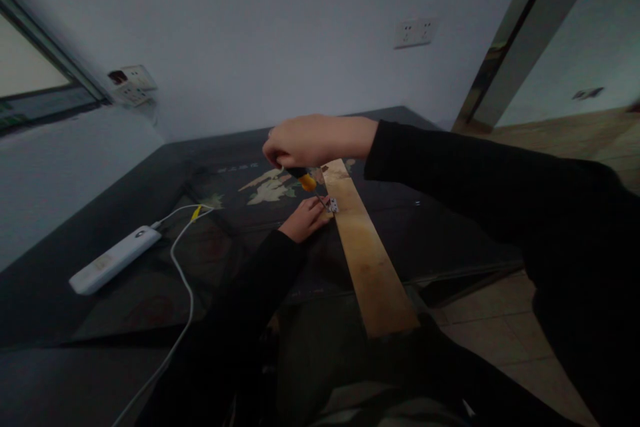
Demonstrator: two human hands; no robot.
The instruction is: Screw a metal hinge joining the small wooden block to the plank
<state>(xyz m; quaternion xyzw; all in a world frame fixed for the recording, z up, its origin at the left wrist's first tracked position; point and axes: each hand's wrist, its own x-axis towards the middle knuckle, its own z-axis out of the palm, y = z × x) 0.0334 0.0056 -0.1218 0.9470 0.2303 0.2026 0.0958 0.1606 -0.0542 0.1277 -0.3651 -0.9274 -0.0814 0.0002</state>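
Observation:
My right hand is closed around a screwdriver with a black and yellow handle. Its thin shaft slants down to a small metal hinge at the left edge of a long wooden board. Low beside that edge, my left hand has its fingertips closed on the hinge, partly hiding it. The screwdriver tip is too small to make out against the metal. The board lies across the dark table, and its near end sticks out past the table's front edge over my lap.
A white power bank lies on the left of the dark table, with a white cable running down toward me. A tiny metal piece lies right of the board. Wall sockets are behind the table.

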